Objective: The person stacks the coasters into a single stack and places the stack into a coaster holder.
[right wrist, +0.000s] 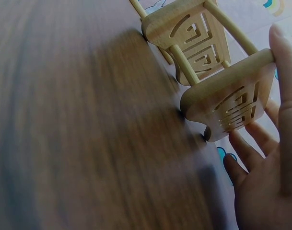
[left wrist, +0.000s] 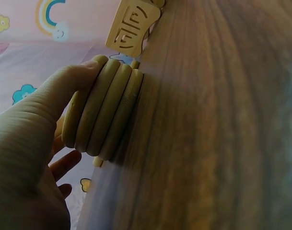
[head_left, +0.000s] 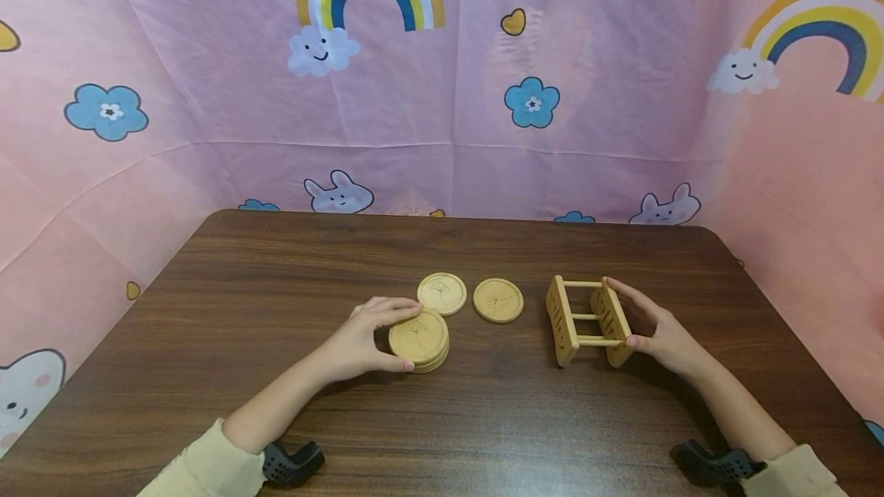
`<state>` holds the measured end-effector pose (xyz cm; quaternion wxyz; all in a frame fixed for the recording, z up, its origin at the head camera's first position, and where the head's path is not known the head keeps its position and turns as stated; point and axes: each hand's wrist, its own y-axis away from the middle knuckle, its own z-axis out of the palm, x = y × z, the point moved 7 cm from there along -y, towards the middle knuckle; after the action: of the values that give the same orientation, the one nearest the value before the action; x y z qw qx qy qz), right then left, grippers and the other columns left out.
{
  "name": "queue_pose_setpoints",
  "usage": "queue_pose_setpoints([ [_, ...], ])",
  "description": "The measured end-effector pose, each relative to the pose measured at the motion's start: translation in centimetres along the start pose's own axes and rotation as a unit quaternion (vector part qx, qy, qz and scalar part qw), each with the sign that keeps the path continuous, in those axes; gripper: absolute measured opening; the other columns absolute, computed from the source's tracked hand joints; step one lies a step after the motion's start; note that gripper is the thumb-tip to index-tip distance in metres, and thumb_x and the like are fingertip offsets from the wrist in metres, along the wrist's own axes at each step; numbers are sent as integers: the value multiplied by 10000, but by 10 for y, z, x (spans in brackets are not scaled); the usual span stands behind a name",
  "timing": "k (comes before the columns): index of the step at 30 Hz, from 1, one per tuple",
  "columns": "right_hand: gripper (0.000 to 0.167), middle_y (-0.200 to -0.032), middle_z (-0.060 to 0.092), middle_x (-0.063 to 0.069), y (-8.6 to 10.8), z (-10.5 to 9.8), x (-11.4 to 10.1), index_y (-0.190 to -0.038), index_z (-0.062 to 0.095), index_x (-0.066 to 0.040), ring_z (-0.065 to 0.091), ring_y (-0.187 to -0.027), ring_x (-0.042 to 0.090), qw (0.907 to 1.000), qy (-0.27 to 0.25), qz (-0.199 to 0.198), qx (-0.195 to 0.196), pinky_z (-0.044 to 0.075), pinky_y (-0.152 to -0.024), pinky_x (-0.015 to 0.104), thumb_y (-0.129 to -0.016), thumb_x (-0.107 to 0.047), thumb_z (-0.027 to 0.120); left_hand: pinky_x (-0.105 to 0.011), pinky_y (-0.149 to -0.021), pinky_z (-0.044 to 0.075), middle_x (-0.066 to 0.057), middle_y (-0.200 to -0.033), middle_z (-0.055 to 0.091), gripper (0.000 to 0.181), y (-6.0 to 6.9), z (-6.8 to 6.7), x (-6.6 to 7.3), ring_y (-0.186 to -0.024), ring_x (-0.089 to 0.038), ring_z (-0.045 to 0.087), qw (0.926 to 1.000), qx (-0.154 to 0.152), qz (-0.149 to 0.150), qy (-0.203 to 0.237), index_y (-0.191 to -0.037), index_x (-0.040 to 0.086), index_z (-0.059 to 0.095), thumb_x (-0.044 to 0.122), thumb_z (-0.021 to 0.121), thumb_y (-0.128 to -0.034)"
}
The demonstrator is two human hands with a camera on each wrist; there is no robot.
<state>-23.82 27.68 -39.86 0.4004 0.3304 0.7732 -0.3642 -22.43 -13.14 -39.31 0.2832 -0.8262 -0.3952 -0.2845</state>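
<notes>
My left hand (head_left: pixel 355 342) grips a stack of round wooden coasters (head_left: pixel 418 337), thumb on the near edge and fingers at the far edge. In the left wrist view, the thumb lies on the rim of the top coaster (left wrist: pixel 86 103); several coasters lie flat in the stack. Behind it are two single coasters, one (head_left: pixel 442 292) close to my fingertips and another (head_left: pixel 498 301) to its right. My right hand (head_left: pixel 661 336) holds the right side panel of a wooden coaster rack (head_left: pixel 562 322), with thumb and finger at its two ends. Cut-out patterns show on the rack's panels (right wrist: pixel 232 105).
A dark brown wooden table (head_left: pixel 290 282) lies under everything. Pink and purple cloth (head_left: pixel 483 60) with rainbows, flowers and rabbits hangs behind it and at both sides. Each wrist wears a black device, one on the left (head_left: pixel 293 465) and one on the right (head_left: pixel 714 465).
</notes>
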Motion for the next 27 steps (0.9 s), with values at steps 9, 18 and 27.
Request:
queue_pose_setpoints([
  [9, 794, -1525, 297, 10, 0, 2, -5, -1520, 247, -76, 374, -1299, 99, 10000, -78, 34, -28, 394, -934, 218, -902, -346, 667, -499, -1002, 211, 63, -1350, 519, 795, 0, 0, 2, -1250, -198, 408, 10000, 17, 40, -63, -1335, 144, 586, 355, 893, -632],
  [18, 788, -1528, 291, 57, 1, 1, -3, -1520, 265, -106, 366, -1297, 68, 9998, 44, 182, 60, 390, -928, 220, -896, -371, 668, -496, -985, 217, 23, -1367, 510, 840, -1, -3, 3, -1254, -221, 404, 9999, 26, 132, -60, -1341, 113, 572, 352, 905, -608],
  [27, 795, -1527, 292, 68, 1, 0, -2, -1519, 264, -100, 375, -1290, 74, 9998, 118, 115, 69, 408, -915, 238, -897, -399, 658, -546, -996, 182, 10, -1385, 494, 808, -5, -10, -3, -1285, -247, 378, 9997, 150, 125, 112, -1355, 109, 553, 367, 874, -660],
])
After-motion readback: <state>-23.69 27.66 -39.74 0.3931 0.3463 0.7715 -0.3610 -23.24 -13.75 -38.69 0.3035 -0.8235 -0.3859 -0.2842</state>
